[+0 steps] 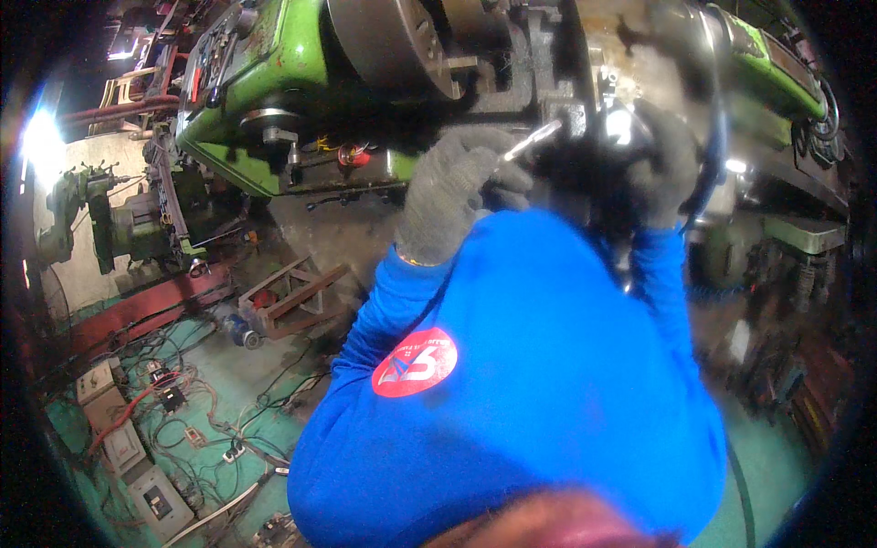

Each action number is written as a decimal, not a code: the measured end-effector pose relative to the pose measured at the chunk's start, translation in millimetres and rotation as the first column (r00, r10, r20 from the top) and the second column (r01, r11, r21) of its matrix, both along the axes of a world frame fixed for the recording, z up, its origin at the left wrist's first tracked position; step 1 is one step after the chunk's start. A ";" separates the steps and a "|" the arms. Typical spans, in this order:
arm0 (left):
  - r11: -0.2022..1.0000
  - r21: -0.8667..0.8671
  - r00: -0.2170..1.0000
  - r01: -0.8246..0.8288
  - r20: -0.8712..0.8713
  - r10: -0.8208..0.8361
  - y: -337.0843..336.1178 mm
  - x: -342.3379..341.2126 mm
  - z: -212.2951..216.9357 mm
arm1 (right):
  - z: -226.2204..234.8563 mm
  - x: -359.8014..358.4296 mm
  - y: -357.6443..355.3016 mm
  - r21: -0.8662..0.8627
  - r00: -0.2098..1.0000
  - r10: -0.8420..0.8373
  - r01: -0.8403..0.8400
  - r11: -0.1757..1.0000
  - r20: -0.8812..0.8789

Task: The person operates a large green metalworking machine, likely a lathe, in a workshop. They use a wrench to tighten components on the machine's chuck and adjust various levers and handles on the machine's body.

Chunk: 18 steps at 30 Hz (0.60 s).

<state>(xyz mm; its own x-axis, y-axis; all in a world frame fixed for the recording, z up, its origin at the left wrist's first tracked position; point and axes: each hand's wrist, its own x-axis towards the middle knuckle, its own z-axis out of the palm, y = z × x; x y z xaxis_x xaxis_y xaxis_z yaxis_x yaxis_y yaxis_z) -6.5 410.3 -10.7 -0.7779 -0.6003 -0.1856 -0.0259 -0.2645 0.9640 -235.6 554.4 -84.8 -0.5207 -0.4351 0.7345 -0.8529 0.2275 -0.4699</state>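
Note:
A green metal lathe (301, 55) stands in front of me, with a large round chuck (388, 46) at its top middle. My left hand (448, 187), in a grey knit glove, is closed with a slim shiny metal handle (533, 140) at its fingers. The handle slants up to the right, its far end by the dark tool post (568, 114). My right hand (669, 169), gloved too, is over the carriage on the right, beside a bright metal part (619, 126). Its fingers are blurred and dark, so what they touch cannot be made out.
A red round object (354, 155) lies on the lathe's ledge at left. A brown metal frame (306, 297) stands on the floor. Loose cables and grey electrical boxes (160, 502) lie on the green floor at lower left. Another green machine (110, 219) stands farther left.

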 end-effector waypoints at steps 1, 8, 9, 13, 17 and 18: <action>0.986 -0.163 0.999 0.035 0.022 -0.032 0.4 0.8 -2.6 | 1.0 0.6 0.2 0.005 1.000 0.000 0.000 1.000 -0.002; 0.995 0.104 1.000 -0.006 0.010 0.005 2.5 0.8 -1.3 | 2.3 2.1 -0.5 0.013 0.999 0.005 -0.006 1.000 0.054; 0.995 0.099 1.000 -0.001 0.018 -0.001 2.2 0.7 -0.7 | 2.4 1.8 -0.2 0.011 0.999 0.011 -0.011 1.000 0.042; 0.997 0.080 1.000 0.011 0.022 -0.013 2.4 0.8 -1.2 | -0.9 -0.4 -0.6 -0.002 1.000 0.023 -0.023 1.000 0.017; 0.996 0.092 0.999 -0.021 0.049 0.016 5.5 -0.7 -1.5 | -0.3 -0.9 2.0 -0.002 0.999 0.042 -0.042 0.999 0.032; 0.995 0.099 0.999 -0.017 0.048 0.012 5.5 -0.9 -2.0 | -0.8 -0.7 2.4 -0.013 0.998 0.046 -0.045 0.999 0.045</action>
